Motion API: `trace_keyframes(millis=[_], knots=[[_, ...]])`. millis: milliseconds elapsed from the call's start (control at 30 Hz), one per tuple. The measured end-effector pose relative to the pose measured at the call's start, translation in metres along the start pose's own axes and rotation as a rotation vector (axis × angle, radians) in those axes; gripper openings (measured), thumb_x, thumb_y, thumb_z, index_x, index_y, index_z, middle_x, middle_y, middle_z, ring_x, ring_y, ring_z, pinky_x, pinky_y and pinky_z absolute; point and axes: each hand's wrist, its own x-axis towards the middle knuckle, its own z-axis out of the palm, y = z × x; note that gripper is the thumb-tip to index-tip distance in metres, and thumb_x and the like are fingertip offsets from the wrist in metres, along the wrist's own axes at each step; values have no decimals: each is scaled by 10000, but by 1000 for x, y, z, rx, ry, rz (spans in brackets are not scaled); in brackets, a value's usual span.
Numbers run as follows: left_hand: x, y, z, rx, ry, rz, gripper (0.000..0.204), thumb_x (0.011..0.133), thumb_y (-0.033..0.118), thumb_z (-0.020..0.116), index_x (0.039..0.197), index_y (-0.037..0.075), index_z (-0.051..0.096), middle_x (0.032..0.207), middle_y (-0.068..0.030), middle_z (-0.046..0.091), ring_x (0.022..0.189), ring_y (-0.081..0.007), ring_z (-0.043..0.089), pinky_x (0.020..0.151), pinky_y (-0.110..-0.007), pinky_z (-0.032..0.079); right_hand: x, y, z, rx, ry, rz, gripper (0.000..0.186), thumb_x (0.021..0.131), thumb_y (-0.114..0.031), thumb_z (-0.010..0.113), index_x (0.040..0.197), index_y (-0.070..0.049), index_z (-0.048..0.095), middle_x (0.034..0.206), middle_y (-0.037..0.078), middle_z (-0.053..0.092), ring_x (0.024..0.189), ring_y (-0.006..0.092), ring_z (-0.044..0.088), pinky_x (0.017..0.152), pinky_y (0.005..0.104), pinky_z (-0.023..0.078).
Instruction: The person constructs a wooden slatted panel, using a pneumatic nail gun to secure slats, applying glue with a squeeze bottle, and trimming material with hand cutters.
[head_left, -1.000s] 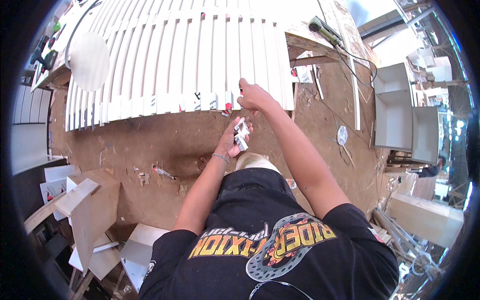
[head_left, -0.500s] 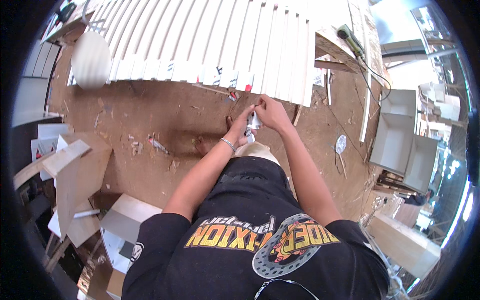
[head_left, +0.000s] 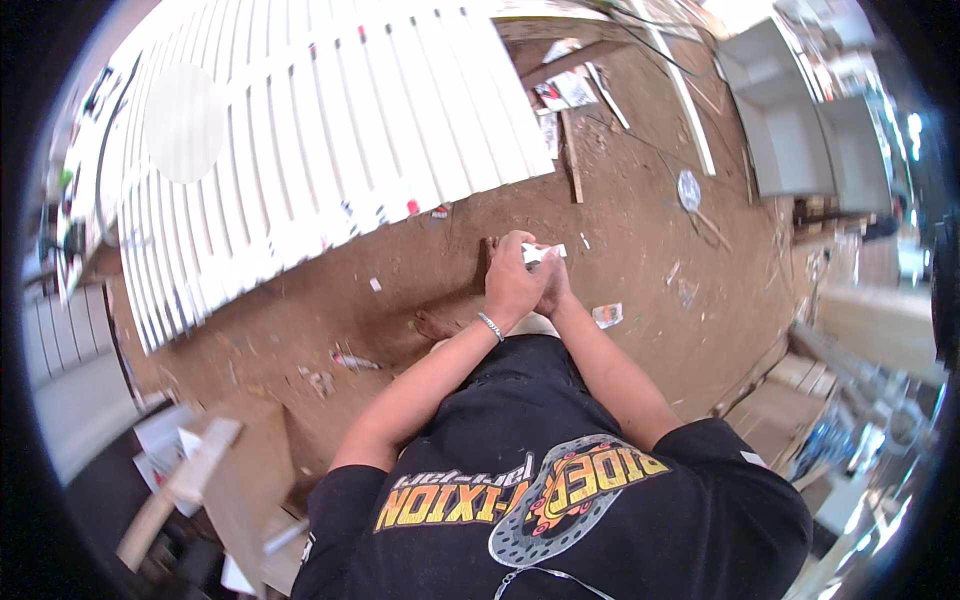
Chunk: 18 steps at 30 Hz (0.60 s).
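Both my hands are together above the dirt floor, in front of my body. My left hand (head_left: 510, 280), with a chain bracelet at its wrist, is closed on small white pieces (head_left: 543, 253). My right hand (head_left: 553, 285) is cupped closed around the same pieces, partly hidden behind my left one; their exact shape is hard to make out. Beyond my hands lies a panel of long white slats (head_left: 330, 120) with red and dark marks along it. A bare foot (head_left: 435, 325) shows below my hands.
A light cabinet (head_left: 770, 110) stands at the upper right, with a person (head_left: 880, 225) beyond it. Loose boards (head_left: 210, 460) pile up at the lower left. Sticks (head_left: 570, 155), a long white strip (head_left: 680, 95) and scraps lie on the floor (head_left: 670, 330).
My right hand has left the slat edge and joined my left hand on the white pieces. The view has turned, and both hands now sit farther from the slats.
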Motion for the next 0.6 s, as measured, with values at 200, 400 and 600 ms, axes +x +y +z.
trace_keyframes(millis=[200,400,600], knots=[[55,34,80,67,-220,209,441,850,356,765,1076,17,596,1067,-171,627,971,-348,632,862,-442,503,-24,-72,-17,286,-25,-253,310,987,-362,532,1139,-108,625,1045,101,689,989,270,673,911,425,559],[112,34,179,301,-521,358,465,803,359,784,1101,53,598,1112,-151,597,1132,-344,560,980,-475,438,-25,-156,-7,365,-13,-235,407,1005,-395,485,1235,-78,599,1181,142,669,1080,299,665,973,478,545],[151,42,232,490,-938,284,802,901,503,654,1485,38,360,1520,-206,406,1493,-392,266,1184,-556,238,1,-216,-104,439,254,-293,361,983,-388,529,1188,-105,619,1095,116,683,1018,294,669,908,475,564]])
